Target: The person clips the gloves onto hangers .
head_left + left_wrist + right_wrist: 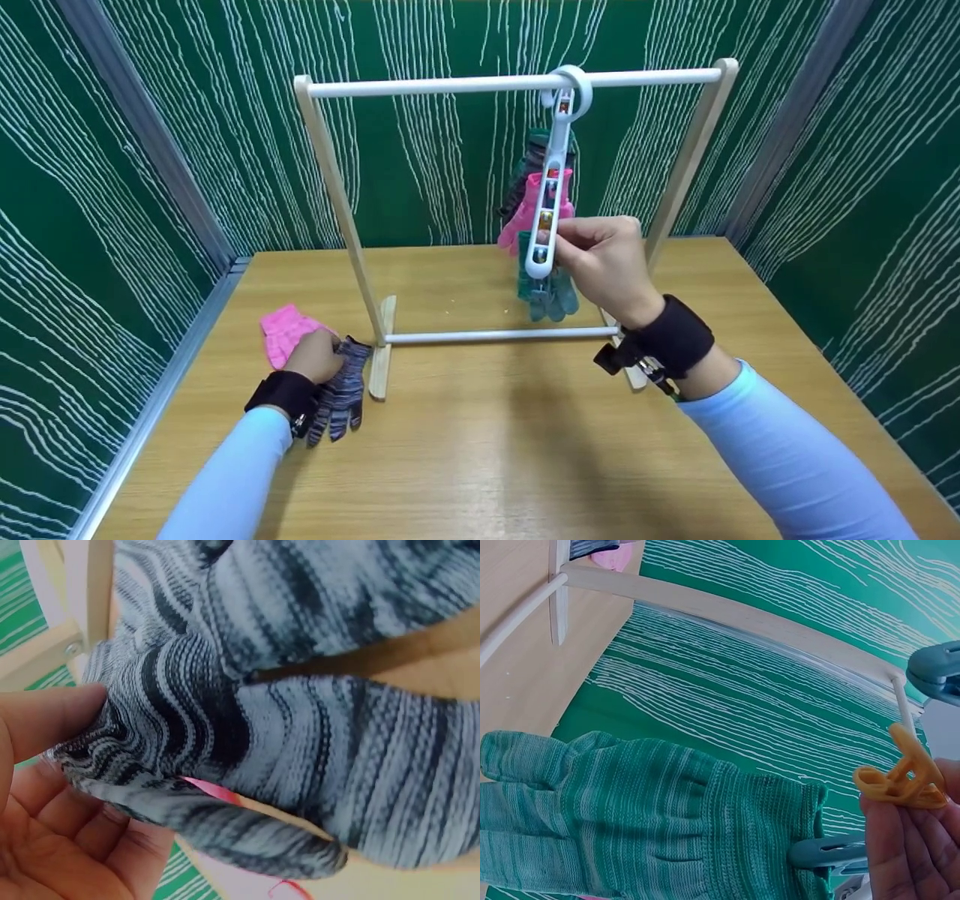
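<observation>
My left hand (313, 355) pinches a grey-and-black striped knit glove (343, 394) near its cuff, at the left of the table; the left wrist view shows the thumb on the knit (187, 705). At a white clip hanger (556, 154), my right hand (611, 262) holds a yellow-orange clothespin (907, 776) between thumb and fingers. A green striped glove (645, 817) hangs at the front from a grey-blue clothespin (829, 851). Behind it hang a pink glove (529, 214) and a dark striped glove (517, 184), partly hidden by the hanger.
The hanger hooks over the top bar (435, 86) of a wooden rack standing on the table (450, 450). A pink glove (281, 334) lies beside my left hand, left of the rack's foot (379, 371). Green walls with white streaks (427, 165) enclose the table.
</observation>
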Motion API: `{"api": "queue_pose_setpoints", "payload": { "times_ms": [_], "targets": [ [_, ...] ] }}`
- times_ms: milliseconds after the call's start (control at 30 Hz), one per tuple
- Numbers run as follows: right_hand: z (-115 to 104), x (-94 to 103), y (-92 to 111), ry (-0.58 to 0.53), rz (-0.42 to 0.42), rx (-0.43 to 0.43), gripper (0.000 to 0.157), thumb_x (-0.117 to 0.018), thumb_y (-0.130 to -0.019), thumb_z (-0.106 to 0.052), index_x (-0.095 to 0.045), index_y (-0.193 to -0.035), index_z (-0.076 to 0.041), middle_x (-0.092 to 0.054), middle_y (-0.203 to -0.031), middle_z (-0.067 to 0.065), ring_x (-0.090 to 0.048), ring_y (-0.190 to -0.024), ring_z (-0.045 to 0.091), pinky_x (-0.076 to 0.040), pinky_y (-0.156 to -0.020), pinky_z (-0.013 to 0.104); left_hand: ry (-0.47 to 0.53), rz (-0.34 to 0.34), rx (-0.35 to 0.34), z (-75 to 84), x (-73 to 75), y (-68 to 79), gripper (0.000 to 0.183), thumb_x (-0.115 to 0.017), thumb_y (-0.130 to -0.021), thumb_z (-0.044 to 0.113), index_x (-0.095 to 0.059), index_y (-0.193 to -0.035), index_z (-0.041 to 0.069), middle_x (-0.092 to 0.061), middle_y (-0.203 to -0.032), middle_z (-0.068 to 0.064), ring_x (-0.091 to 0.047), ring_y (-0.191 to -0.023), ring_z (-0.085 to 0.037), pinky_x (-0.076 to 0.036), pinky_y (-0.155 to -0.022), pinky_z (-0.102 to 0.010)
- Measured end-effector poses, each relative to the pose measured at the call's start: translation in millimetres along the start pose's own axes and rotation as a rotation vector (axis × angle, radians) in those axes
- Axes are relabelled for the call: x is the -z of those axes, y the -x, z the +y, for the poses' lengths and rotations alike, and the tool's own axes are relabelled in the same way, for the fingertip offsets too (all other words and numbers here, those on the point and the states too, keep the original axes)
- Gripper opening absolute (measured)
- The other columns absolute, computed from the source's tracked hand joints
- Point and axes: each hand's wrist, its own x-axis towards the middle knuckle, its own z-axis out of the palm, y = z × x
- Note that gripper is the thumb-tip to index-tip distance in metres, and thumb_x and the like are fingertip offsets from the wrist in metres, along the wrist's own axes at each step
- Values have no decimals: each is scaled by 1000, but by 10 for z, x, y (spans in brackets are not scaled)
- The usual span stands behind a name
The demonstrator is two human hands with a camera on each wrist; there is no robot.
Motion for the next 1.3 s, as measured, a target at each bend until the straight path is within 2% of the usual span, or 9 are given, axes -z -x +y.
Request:
{"api": "queue_pose_setpoints", "payload": {
  "times_ms": [133, 200, 300, 433, 633, 767, 1033, 1200, 1300],
  "targets": [
    [2, -3, -2, -13, -6, 8, 11, -74, -97, 4, -82, -100, 11, -80, -87, 25, -70, -66, -2, -59, -65, 15, 84, 1, 27, 475, 341, 260, 42, -73, -88, 4, -47, -58, 18, -39, -56, 7, -41, -55, -15, -34, -55, -32],
    [-2, -4, -6, -16, -15, 13, 11, -74, -98, 3, -82, -100, 11, -80, -87, 24, -71, -67, -3, -60, -65, 15, 104, -9, 52, 649, 469, 344, 44, -74, -90, 4, -47, -58, 18, -39, -56, 8, -40, -56, -13, -33, -57, -29],
    [-3, -3, -13, -19, -21, 11, 11, -75, -98, 3, -83, -100, 10, -81, -87, 24, -72, -66, 0, -61, -65, 16, 89, -5, 79, 739, 575, 384, 42, -74, -94, 4, -50, -61, 16, -41, -59, 7, -40, -58, -13, -32, -58, -28],
    [-6, -1, -20, -23, -28, 5, 10, -75, -98, 3, -83, -100, 9, -81, -88, 23, -73, -65, 6, -61, -65, 17, 88, 4, 106, 740, 663, 394, 37, -75, -96, 5, -55, -65, 12, -43, -62, 5, -43, -62, -15, -34, -60, -29],
    [12, -4, -20, -27, -32, -4, 11, -74, -98, 4, -83, -101, 10, -81, -90, 25, -73, -68, -1, -62, -66, 18, 127, 47, 82, 722, 783, 446, 22, -74, -93, 5, -65, -73, 5, -50, -66, 4, -46, -65, -16, -37, -61, -29],
    [32, -7, -19, -30, -28, 3, 11, -73, -99, 4, -83, -100, 10, -81, -88, 25, -72, -66, 0, -61, -65, 18, 152, 52, 97, 751, 886, 483, 19, -73, -95, 7, -67, -78, 3, -53, -71, 2, -48, -69, -18, -38, -63, -30],
    [43, -15, -14, -39, -21, 18, 11, -74, -98, 5, -83, -100, 10, -80, -87, 25, -72, -65, -1, -62, -65, 18, 196, 47, 134, 796, 1069, 548, 19, -72, -99, 15, -69, -85, 2, -60, -84, -3, -53, -82, -21, -44, -73, -32],
    [26, -16, -10, -39, -22, -7, 11, -75, -98, 4, -83, -101, 10, -80, -89, 25, -72, -68, -2, -62, -67, 17, 274, 72, 163, 799, 1122, 580, 27, -70, -103, 18, -78, -111, -6, -74, -99, -8, -62, -89, -18, -49, -75, -26],
    [16, -11, -10, -37, -23, -12, 11, -75, -98, 4, -83, -102, 10, -81, -90, 25, -73, -69, -2, -62, -67, 17, 314, 97, 154, 823, 1157, 597, 25, -69, -105, 18, -78, -109, -6, -74, -93, -6, -62, -83, -16, -50, -71, -25]
  ]
}}
